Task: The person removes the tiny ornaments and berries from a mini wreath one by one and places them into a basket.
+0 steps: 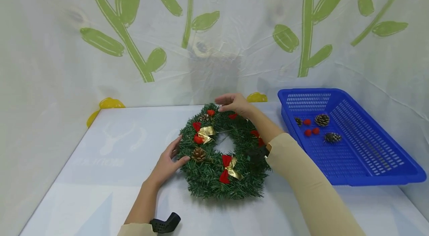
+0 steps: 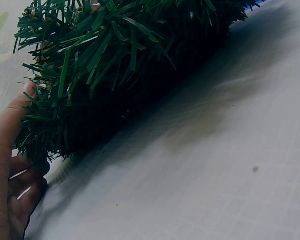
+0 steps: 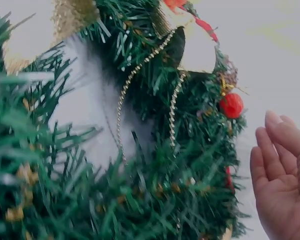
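A green artificial Christmas wreath (image 1: 214, 185) lies on the white table, trimmed with red-and-gold bows (image 1: 229, 169), pine cones (image 1: 199, 154) and red berries (image 1: 198, 139). My left hand (image 1: 167, 161) grips its left edge. The left wrist view shows that thumb against the branches and the other fingers curled at the underside. Over the far rim is my right hand (image 1: 236, 104), its fingers loosely bent and holding nothing. From the right wrist, this hand (image 3: 282, 175) appears beside a red berry (image 3: 232, 105), apart from it. A gold bead string (image 3: 121, 107) crosses the wreath's centre opening.
To the right stands a blue plastic basket (image 1: 363, 117) with pine cones (image 1: 322, 120) and red berries (image 1: 315, 131) inside. Behind the table (image 1: 110, 154) hangs a white curtain (image 1: 241, 31) printed with flowers. My right forearm reaches across the wreath's right side.
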### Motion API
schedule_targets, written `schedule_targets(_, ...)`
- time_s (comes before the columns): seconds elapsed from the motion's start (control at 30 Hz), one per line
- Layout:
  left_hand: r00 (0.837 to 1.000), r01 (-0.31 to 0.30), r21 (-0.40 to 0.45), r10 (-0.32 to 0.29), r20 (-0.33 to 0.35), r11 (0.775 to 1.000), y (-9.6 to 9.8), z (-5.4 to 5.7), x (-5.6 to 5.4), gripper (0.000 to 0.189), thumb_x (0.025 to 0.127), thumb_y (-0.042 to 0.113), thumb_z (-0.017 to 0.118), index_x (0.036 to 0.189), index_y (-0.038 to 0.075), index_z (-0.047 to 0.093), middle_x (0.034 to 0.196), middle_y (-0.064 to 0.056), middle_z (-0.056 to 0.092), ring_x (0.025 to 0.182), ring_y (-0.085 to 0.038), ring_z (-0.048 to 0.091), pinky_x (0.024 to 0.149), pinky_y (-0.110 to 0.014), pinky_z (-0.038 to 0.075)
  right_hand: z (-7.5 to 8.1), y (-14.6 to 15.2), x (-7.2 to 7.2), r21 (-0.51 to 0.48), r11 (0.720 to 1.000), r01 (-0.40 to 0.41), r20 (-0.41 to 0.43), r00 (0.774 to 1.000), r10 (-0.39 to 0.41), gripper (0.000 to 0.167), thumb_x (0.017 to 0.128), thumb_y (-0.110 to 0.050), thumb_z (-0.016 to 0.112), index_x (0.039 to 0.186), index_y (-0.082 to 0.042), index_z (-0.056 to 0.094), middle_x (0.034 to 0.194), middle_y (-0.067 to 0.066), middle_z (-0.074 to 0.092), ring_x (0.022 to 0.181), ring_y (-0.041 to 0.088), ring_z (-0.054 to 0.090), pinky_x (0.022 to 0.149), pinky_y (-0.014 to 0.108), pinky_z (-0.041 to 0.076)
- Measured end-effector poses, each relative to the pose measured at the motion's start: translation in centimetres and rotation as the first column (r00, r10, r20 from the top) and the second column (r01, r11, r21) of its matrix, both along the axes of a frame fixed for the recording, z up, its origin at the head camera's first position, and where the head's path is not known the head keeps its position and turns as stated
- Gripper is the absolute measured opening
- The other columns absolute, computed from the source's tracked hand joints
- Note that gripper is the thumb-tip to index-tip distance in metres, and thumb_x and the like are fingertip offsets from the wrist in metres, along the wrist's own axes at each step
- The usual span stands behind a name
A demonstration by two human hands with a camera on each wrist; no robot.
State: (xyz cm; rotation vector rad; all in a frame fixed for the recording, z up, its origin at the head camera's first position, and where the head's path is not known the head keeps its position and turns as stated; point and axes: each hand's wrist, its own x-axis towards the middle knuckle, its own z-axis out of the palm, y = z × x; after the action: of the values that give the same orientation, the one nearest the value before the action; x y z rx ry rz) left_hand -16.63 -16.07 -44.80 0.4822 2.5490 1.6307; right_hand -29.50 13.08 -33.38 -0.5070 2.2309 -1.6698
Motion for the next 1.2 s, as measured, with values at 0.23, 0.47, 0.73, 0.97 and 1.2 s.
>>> schedule_targets(0.23, 1.0, -0.01, 0.007, 0.01, 0.021, 1.0, 0.0, 0.0, 0.1, 0.077, 0.089, 0.031, 0.066, 0.152, 0.027, 0.022, 0.154, -0.014, 0.025, 0.136, -0.041, 0.031, 0.108, -0.058, 0.032, -0.4, -1.3, -0.3, 0.14, 0.985, -0.099, -0.021, 0.995, 0.102, 0.051, 0.086, 0.0, 0.066, 0.134, 0.002, 0.051, 0.138, 0.018, 0.05, 0.13, 0.029, 0.046, 0.105, 0.041, 0.043)
schedule_targets(0.47, 1.0, -0.019, 0.002, 0.018, 0.025, 1.0, 0.1, -0.1, 0.3, 0.077, 0.089, 0.032, 0.066, 0.152, 0.026, 0.021, 0.154, -0.015, 0.025, 0.136, -0.041, 0.031, 0.108, -0.057, 0.032, -0.7, -2.3, -0.6, 0.195, 0.969, -0.149, 0.003, 0.988, 0.152, 0.051, 0.085, 0.004, 0.065, 0.134, 0.003, 0.05, 0.14, 0.018, 0.048, 0.13, 0.03, 0.044, 0.102, 0.038, 0.046)
schedule_targets(0.73, 1.0, -0.021, 0.005, 0.02, 0.011, 1.0, 0.2, 0.1, 0.1, 0.077, 0.089, 0.03, 0.066, 0.152, 0.026, 0.022, 0.153, -0.015, 0.026, 0.136, -0.041, 0.032, 0.109, -0.056, 0.033, -1.2, -2.6, -1.0, 0.245, 0.955, -0.169, 0.003, 0.985, 0.173, 0.05, 0.086, 0.009, 0.061, 0.135, 0.0, 0.051, 0.142, 0.016, 0.046, 0.133, 0.028, 0.041, 0.096, 0.034, 0.051)
schedule_targets(0.97, 1.0, -0.015, -0.005, 0.015, 0.024, 1.0, 0.3, 0.1, 0.1, 0.076, 0.09, 0.03, 0.065, 0.152, 0.023, 0.022, 0.153, -0.017, 0.025, 0.136, -0.042, 0.031, 0.109, -0.056, 0.031, -2.0, -2.4, -1.3, 0.202, 0.968, -0.147, 0.002, 0.989, 0.15, 0.048, 0.084, 0.01, 0.062, 0.131, 0.001, 0.055, 0.138, 0.017, 0.051, 0.126, 0.028, 0.049, 0.088, 0.031, 0.054)
schedule_targets(1.2, 0.999, -0.022, -0.006, 0.022, 0.031, 1.0, 0.2, 0.2, 0.2, 0.077, 0.09, 0.032, 0.066, 0.152, 0.024, 0.021, 0.154, -0.015, 0.025, 0.136, -0.041, 0.031, 0.109, -0.056, 0.032, -2.4, -2.4, -1.4, 0.184, 0.976, -0.114, 0.002, 0.993, 0.116, 0.042, 0.084, 0.007, 0.065, 0.125, 0.002, 0.06, 0.127, 0.018, 0.059, 0.107, 0.024, 0.06, 0.084, 0.029, 0.055)
